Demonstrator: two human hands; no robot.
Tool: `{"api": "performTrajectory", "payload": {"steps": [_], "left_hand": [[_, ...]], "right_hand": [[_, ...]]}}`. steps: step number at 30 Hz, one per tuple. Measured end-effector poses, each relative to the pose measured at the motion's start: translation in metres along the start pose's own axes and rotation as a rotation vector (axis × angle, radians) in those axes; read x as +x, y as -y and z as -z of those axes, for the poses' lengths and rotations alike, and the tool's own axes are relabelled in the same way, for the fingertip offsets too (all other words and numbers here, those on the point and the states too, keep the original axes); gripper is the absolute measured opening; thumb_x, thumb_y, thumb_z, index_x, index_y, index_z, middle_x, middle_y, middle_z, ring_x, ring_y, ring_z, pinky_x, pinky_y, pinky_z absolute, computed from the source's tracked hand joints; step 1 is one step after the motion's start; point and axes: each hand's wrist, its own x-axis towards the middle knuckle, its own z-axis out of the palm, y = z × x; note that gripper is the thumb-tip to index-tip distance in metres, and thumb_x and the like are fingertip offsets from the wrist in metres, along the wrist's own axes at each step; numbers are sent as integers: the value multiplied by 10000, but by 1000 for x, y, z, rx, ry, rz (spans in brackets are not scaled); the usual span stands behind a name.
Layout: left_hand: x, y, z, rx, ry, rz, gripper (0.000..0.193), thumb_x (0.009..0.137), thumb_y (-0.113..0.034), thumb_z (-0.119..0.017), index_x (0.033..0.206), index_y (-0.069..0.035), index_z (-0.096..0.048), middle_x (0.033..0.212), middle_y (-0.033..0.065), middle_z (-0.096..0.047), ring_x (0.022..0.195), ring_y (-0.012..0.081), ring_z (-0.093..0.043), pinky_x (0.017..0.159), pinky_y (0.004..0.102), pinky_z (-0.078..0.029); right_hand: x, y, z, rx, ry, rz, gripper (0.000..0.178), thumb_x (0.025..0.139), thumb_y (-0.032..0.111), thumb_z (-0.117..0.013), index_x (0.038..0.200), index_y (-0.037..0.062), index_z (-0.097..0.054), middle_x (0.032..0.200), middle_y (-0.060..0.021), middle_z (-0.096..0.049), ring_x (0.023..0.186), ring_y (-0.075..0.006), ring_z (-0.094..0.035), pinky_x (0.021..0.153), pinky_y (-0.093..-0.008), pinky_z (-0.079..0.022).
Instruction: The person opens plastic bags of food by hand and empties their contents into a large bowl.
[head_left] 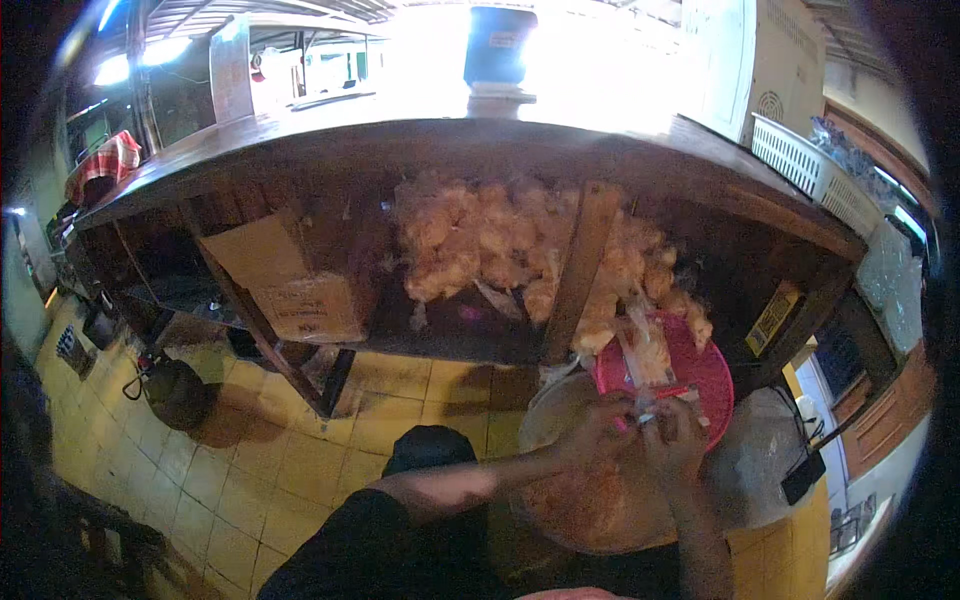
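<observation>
Both hands meet at the gathered neck of a clear plastic bag [648, 357] with pale orange contents. My left hand [598, 428] pinches the neck from the left, and a small pink bit shows by its fingers. My right hand [679, 437] closes on it from the other side; some fingertips are hard to make out. The bag lies over a bright pink round basket [715, 385], where a thin red item also shows near my fingers. Below my hands is a wide round tub [545, 425] with orange-brown, crumbly food [590, 508] inside.
Many filled clear bags [480, 240] are heaped on the shelf under a wooden table [330, 150], left and right of a wooden post [580, 270]. A cardboard box [305, 305] stands on the left. Behind the tub sits a pale sack-like shape [765, 470]. A white basket [800, 160] rests on the tabletop.
</observation>
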Motion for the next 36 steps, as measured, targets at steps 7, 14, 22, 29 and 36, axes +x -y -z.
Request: {"api": "performTrajectory", "payload": {"steps": [7,14,22,29,36], "left_hand": [[3,9,4,443,20,-208,308,757,-184,-682,1037,-80,-607,1008,116,-594,990,322,-560,890,435,-429],[4,-4,14,748,169,-105,342,776,-250,-674,1046,-53,-603,982,111,-638,994,303,-589,867,420,-447],[-9,14,4,235,298,86,204,788,-117,-659,973,-39,-617,914,99,-653,853,209,-629,740,342,-490],[-16,48,-2,-49,2,172,255,806,-196,-672,998,-41,-612,881,62,-636,793,142,-573,710,319,-470],[-14,10,2,-480,9,92,292,856,-47,-586,1146,-17,-569,1042,50,-627,994,144,-584,872,302,-471]], "right_hand": [[5,-19,-20,331,22,21,342,838,41,-568,1160,11,-455,1023,-155,-606,937,-246,-613,827,-364,-492],[10,-43,-23,293,119,65,350,796,57,-596,1095,22,-418,923,-123,-531,826,-199,-581,763,-345,-504],[7,-32,3,396,487,-321,273,743,22,-646,919,51,-439,830,-66,-519,781,-181,-553,705,-347,-464],[6,-32,-5,-344,186,684,263,686,190,-657,912,77,-585,966,-120,-539,911,-316,-539,847,-461,-425],[-5,-54,-22,-468,22,655,225,699,226,-647,884,99,-648,885,-152,-529,877,-356,-522,860,-494,-403]]}}
